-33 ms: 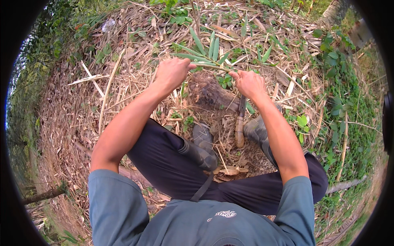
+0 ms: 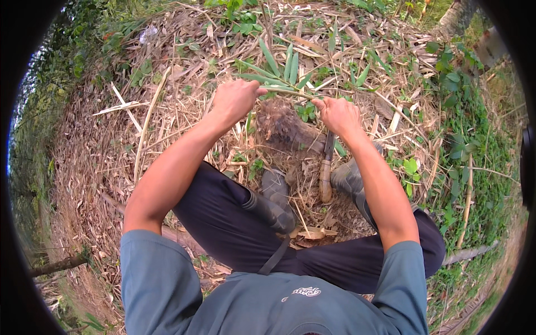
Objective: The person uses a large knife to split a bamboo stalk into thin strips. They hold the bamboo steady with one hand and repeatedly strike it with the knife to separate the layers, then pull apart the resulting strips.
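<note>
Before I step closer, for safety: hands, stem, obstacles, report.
Left hand and right hand gripping one green stem. Green leaves just beyond. Knife on ground by brown stump.

We look from wearer's head, left fisheye of side-by-side pair, facing steeply down. Nearest lens: teal T-shirt (image 2: 245,304), across lower edge. We find left hand (image 2: 238,96) and right hand (image 2: 339,115) farther out, above centre; leaf-littered ground (image 2: 92,167) spreads beneath them. Field wide, circular, cropped top and bottom, black at corners.
</note>
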A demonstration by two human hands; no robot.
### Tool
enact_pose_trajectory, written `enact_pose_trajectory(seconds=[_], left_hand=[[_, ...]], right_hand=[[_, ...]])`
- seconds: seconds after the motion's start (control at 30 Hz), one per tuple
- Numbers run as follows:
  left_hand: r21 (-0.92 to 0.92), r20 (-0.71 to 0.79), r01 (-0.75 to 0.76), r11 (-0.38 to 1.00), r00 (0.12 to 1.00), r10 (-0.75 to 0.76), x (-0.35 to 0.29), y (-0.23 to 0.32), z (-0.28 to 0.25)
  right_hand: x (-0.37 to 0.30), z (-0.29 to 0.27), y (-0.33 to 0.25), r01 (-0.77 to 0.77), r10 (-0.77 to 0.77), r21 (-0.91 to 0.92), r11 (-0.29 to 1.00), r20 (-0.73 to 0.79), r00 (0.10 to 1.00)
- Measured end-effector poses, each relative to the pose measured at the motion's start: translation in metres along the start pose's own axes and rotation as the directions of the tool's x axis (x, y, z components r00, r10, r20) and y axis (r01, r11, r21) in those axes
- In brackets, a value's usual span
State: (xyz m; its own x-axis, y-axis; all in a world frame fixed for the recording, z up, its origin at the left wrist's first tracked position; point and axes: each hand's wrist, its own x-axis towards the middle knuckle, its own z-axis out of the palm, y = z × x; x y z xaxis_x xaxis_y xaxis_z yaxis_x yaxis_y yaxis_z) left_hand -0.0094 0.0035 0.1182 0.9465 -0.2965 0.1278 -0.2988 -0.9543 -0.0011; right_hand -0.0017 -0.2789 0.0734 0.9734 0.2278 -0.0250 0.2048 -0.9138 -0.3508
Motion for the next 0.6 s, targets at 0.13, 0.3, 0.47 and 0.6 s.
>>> enact_pose_trajectory(seconds=[0.13, 0.3, 0.47, 0.6], left_hand=[[0.007, 0.014, -0.004, 1.0, 1.0, 0.003, -0.001, 0.009, -0.009], [-0.024, -0.377, -0.424, 0.906, 0.843, 0.384, 0.03, -0.012, -0.045], [-0.748, -0.585, -0.183, 0.638, 0.637, -0.502, 0.113, 0.027, -0.038], [-0.824, 0.114, -0.059, -0.563, 0.957, -0.267, 0.127, 0.098, -0.019]], right_hand=[[-0.007, -0.002, 0.008, 0.024, -0.022, 0.018, 1.0, -0.099, 0.995], [-0.038, -0.054, 0.004, 0.074, -0.067, 0.073, 0.995, -0.101, 0.993], [-0.092, -0.121, -0.001, -0.242, 0.117, 0.588, 0.772, 0.244, 0.963], [-0.144, -0.145, -0.019, -0.7, 0.176, 0.698, 0.149, 0.678, 0.714]])
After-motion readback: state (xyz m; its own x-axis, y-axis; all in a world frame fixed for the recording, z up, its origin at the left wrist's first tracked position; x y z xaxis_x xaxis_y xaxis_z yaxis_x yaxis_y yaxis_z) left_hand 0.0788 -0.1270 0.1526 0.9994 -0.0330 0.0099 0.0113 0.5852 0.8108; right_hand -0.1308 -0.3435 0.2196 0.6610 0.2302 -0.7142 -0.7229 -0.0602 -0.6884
